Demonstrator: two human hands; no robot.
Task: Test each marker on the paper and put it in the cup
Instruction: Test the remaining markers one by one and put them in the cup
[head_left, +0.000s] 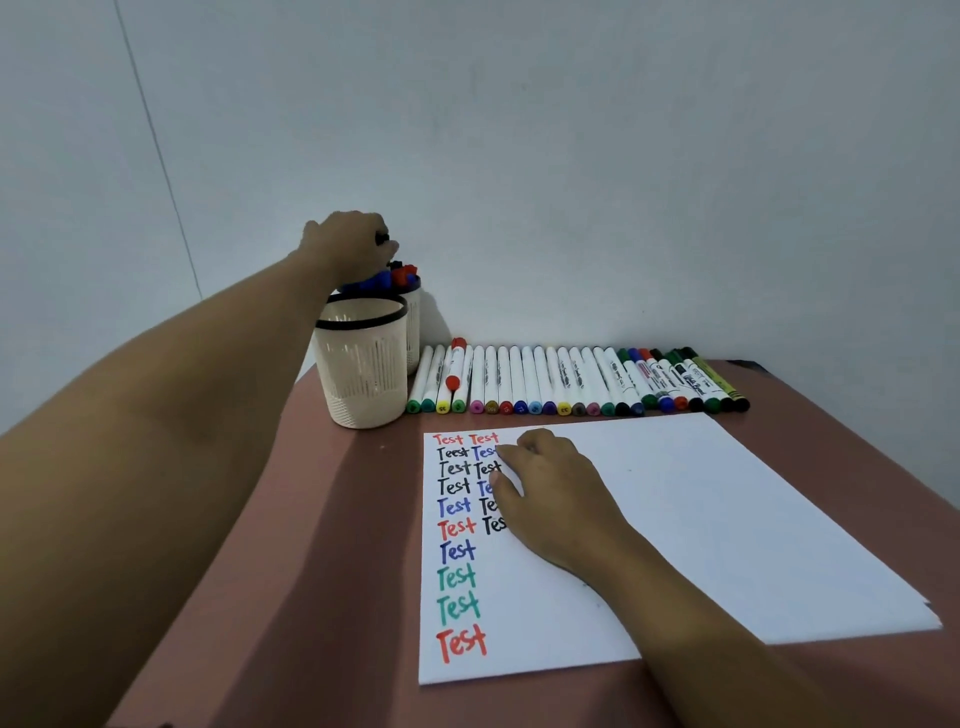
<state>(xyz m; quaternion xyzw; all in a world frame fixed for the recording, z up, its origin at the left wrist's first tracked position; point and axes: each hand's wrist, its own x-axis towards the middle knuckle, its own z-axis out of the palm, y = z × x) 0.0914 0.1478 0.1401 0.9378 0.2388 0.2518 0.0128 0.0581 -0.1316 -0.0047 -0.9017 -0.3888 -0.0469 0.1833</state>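
My left hand (350, 249) reaches over the far cup (414, 312) and grips a black-capped marker (383, 238) above it. That cup holds several markers with red and blue caps. A second cream cup (361, 364) with a black rim stands in front of it with nothing showing inside. My right hand (550, 488) rests on the white paper (727, 519), fingers loosely curled, holding nothing. The paper bears two columns of "Test" in red, black, blue and green. A row of markers (571, 382) lies behind the paper.
The brown table (322, 597) ends at a wall just behind the marker row. A red-capped marker (455, 366) lies on top of the row near its left end. Both cups stand at the table's far left corner.
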